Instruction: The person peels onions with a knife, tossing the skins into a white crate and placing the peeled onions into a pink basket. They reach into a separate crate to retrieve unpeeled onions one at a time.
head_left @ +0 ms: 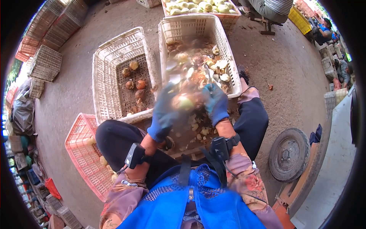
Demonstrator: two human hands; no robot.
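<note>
My left hand, in a blue-green work glove, is closed around a partly peeled onion; both are smeared by motion. My right hand, gloved alike, is closed on a small knife whose slim blade points away from me; its handle is hidden in the fist. Both hands are over the near edge of a white plastic crate holding onion skins and trimmings. Left of it stands another white crate with several brown unpeeled onions inside.
A red crate with onions stands by my left knee. Beyond the white crates is a crate of peeled onions. A wheel lies to the right. Another person sits at the back. Scraps litter the floor between my feet.
</note>
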